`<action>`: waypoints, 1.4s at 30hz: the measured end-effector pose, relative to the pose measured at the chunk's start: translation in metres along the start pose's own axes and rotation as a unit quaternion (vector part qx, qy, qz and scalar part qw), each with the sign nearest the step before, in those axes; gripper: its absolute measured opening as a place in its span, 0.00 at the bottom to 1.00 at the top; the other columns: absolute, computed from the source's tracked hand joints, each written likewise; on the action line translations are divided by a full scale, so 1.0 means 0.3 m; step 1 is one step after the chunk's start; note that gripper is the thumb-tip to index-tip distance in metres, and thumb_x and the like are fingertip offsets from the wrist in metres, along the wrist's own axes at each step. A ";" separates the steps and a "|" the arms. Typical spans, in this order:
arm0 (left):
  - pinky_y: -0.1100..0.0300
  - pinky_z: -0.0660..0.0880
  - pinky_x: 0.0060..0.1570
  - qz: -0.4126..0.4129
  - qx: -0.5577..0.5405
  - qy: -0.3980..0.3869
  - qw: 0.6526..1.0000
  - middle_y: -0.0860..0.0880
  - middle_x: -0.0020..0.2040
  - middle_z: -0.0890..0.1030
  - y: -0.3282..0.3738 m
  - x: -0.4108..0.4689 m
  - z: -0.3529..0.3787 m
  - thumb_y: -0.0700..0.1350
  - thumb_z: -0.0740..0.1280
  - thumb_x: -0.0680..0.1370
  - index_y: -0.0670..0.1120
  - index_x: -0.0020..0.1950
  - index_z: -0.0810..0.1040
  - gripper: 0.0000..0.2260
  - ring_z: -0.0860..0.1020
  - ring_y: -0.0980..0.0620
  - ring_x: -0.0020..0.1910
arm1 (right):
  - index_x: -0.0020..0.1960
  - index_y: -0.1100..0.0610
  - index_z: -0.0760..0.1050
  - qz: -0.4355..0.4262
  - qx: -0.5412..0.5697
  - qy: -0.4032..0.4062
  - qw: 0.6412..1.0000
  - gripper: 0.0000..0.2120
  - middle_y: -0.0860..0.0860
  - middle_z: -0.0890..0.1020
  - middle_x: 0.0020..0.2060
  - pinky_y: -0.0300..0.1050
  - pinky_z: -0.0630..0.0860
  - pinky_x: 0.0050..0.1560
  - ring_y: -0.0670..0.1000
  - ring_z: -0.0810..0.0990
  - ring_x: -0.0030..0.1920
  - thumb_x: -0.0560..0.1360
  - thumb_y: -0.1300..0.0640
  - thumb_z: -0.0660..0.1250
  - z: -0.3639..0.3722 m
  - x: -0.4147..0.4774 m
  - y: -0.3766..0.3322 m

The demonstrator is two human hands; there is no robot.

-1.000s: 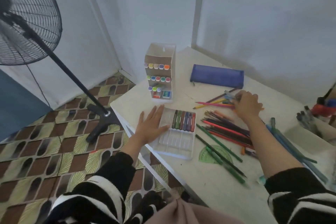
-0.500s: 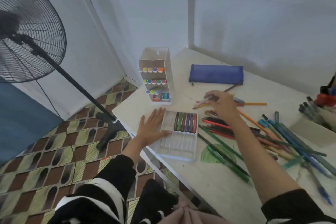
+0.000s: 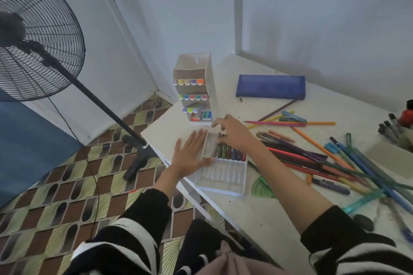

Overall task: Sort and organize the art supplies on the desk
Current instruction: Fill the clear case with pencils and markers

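walls [image 3: 312, 18]: plain white, soft daylight
floor [image 3: 55, 196]: brown-green patterned tiles
fan [image 3: 33, 35]: black pedestal — left, on floor
desk [image 3: 257, 212]: white

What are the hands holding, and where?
Left hand lies flat against the clear plastic tray's left edge, gripping nothing. Right hand covers the coloured sticks' far ends; a pinch cannot be told.
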State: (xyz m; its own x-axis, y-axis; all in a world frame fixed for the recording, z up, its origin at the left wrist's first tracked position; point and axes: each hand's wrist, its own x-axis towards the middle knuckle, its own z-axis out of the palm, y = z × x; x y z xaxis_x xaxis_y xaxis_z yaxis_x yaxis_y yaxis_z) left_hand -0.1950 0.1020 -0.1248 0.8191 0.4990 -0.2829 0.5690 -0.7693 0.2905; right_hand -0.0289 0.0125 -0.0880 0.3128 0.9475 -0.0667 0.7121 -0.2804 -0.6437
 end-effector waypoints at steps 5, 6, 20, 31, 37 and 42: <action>0.46 0.34 0.71 0.008 0.000 0.010 1.000 0.58 0.77 0.37 -0.011 0.007 0.010 0.72 0.45 0.70 0.56 0.77 0.37 0.40 0.37 0.60 0.75 | 0.54 0.58 0.79 0.043 0.048 0.127 0.990 0.12 0.55 0.80 0.48 0.50 0.75 0.52 0.53 0.77 0.46 0.71 0.60 0.71 0.065 -0.042 0.000; 0.46 0.34 0.71 0.011 -0.006 0.015 1.000 0.59 0.77 0.37 -0.013 0.009 0.013 0.73 0.42 0.69 0.56 0.76 0.37 0.40 0.37 0.60 0.75 | 0.55 0.58 0.80 0.041 0.028 0.136 0.989 0.12 0.55 0.80 0.49 0.50 0.73 0.53 0.55 0.77 0.50 0.73 0.57 0.70 0.081 -0.049 -0.004; 0.47 0.35 0.72 0.021 -0.019 0.040 0.999 0.59 0.77 0.40 -0.025 0.005 0.024 0.71 0.37 0.67 0.56 0.77 0.40 0.40 0.39 0.61 0.75 | 0.60 0.54 0.78 0.047 -0.055 0.175 0.982 0.19 0.52 0.72 0.65 0.47 0.61 0.63 0.54 0.65 0.65 0.73 0.48 0.69 0.182 -0.087 0.008; 0.48 0.34 0.71 0.019 -0.013 0.037 0.999 0.60 0.77 0.39 -0.029 0.006 0.029 0.71 0.37 0.67 0.57 0.77 0.40 0.40 0.38 0.61 0.75 | 0.55 0.62 0.81 0.047 0.003 0.216 0.975 0.18 0.55 0.76 0.59 0.41 0.60 0.61 0.54 0.67 0.61 0.70 0.52 0.72 0.177 -0.108 0.015; 0.48 0.34 0.71 0.022 -0.006 0.039 0.999 0.60 0.76 0.38 -0.032 0.014 0.033 0.71 0.37 0.67 0.58 0.76 0.39 0.39 0.37 0.61 0.75 | 0.50 0.63 0.81 0.045 0.077 0.241 0.966 0.14 0.57 0.78 0.53 0.36 0.61 0.57 0.56 0.70 0.57 0.69 0.56 0.73 0.162 -0.115 0.013; 0.49 0.33 0.71 0.026 0.009 0.032 0.999 0.61 0.75 0.35 -0.036 0.015 0.035 0.71 0.35 0.68 0.60 0.73 0.34 0.35 0.36 0.60 0.75 | 0.53 0.62 0.79 0.100 0.053 0.344 0.932 0.08 0.57 0.78 0.54 0.33 0.58 0.57 0.55 0.71 0.59 0.75 0.61 0.67 -0.008 -0.120 0.109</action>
State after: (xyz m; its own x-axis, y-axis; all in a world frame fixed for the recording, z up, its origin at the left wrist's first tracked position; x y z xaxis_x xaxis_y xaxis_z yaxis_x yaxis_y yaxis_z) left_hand -0.1983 0.1085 -0.1388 0.8512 0.4819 -0.2079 0.5241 -0.8019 0.2869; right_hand -0.0153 -0.0311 -0.1050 0.7874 0.5447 0.2886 0.5423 -0.3896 -0.7444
